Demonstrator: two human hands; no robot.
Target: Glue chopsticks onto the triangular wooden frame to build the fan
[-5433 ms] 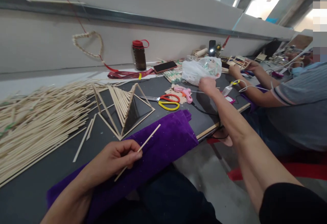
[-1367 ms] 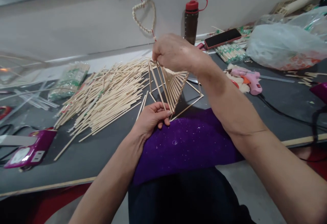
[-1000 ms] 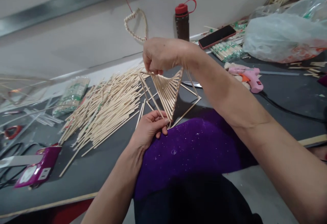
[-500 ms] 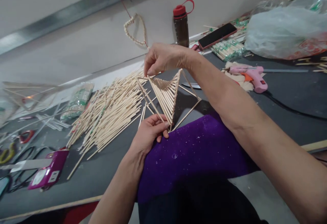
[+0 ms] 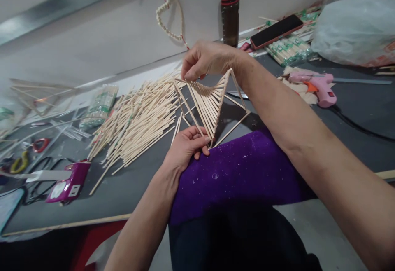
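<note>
A stick frame (image 5: 212,112) with a fanned, curved row of thin wooden sticks stands over the near edge of the dark table. My left hand (image 5: 191,142) pinches its lower front corner between thumb and fingers. Up at the far top corner, my right hand (image 5: 200,61) has its fingertips closed on the end of a stick of the frame; the exact grip is partly hidden. Left of the frame lies a big loose pile of wooden sticks (image 5: 138,127). A purple cloth (image 5: 240,168) covers the table edge below my hands.
On the right rests a pink glue gun (image 5: 316,82) with its cord; on the left, a magenta glue gun (image 5: 72,182). Along the wall stand a brown bottle (image 5: 230,19), a phone (image 5: 276,32), wrapped sticks (image 5: 286,50) and a plastic bag (image 5: 354,24). Scissors (image 5: 40,145) lie far left.
The view has shifted, so everything sits slightly further right and higher. Both hands keep their places on the stick frame.
</note>
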